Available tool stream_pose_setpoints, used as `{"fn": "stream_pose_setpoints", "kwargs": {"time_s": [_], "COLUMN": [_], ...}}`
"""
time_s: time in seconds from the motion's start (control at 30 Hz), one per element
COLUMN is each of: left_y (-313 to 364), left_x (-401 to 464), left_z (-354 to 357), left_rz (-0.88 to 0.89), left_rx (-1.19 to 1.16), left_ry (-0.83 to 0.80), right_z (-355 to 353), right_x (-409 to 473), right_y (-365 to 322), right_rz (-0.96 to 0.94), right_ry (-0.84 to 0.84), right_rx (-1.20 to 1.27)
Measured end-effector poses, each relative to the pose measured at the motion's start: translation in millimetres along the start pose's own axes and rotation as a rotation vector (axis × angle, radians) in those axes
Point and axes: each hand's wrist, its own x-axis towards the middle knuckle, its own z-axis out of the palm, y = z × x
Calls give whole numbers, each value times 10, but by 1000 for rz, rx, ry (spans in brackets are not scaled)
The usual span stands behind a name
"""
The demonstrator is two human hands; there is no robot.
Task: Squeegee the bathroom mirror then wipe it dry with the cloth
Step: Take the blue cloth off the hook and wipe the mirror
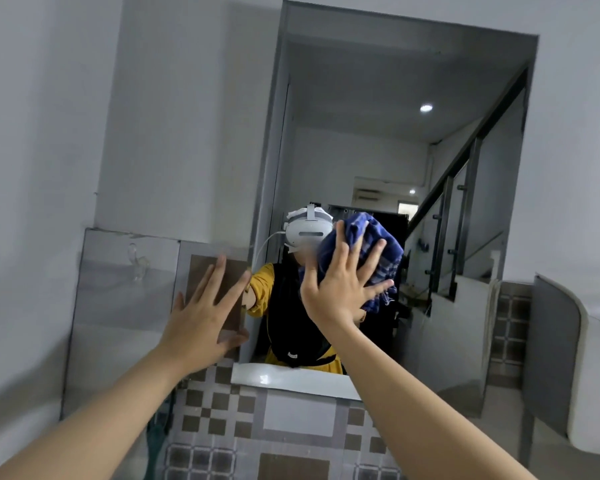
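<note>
The bathroom mirror (378,140) hangs on the wall ahead, tall and frameless. My right hand (340,282) presses a bunched blue checked cloth (378,247) flat against the lower middle of the glass, fingers spread over it. My left hand (205,313) rests open on the tiled wall just left of the mirror's lower edge, palm flat, holding nothing. No squeegee is in view. The reflection shows a person in a yellow top with a white headset.
A clear suction hook (137,265) sticks to the grey tile left of the mirror. Checked brown and white tiles (222,410) run below it. A white fixture's rim (596,327) juts in at the right. The reflection shows a staircase railing.
</note>
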Motion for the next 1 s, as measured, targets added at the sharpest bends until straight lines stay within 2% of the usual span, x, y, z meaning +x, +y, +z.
{"fn": "stream_pose_setpoints", "kwargs": {"time_s": [0.2, 0.3, 0.5, 0.6, 0.8, 1.0], "left_y": [-19, -56, -118, -109, -99, -92], "left_x": [-33, -24, -34, -29, -20, -17], "left_z": [99, 135, 166, 174, 163, 182], "left_rz": [-18, -12, 6, -9, -7, -13], "left_rx": [41, 26, -10, -13, -3, 29], "left_ry": [-11, -6, 10, -7, -11, 4], "right_z": [294, 376, 277, 180, -80, -444], "right_x": [-51, -51, 18, 73, 148, 216], "right_y": [-524, -653, -485, -288, 214, 894], "right_rz": [-155, -292, -667, -793, -824, -685], "right_ry": [-58, -72, -151, -172, -174, -129], "right_rx": [14, 3, -125, -181, -271, -294]}}
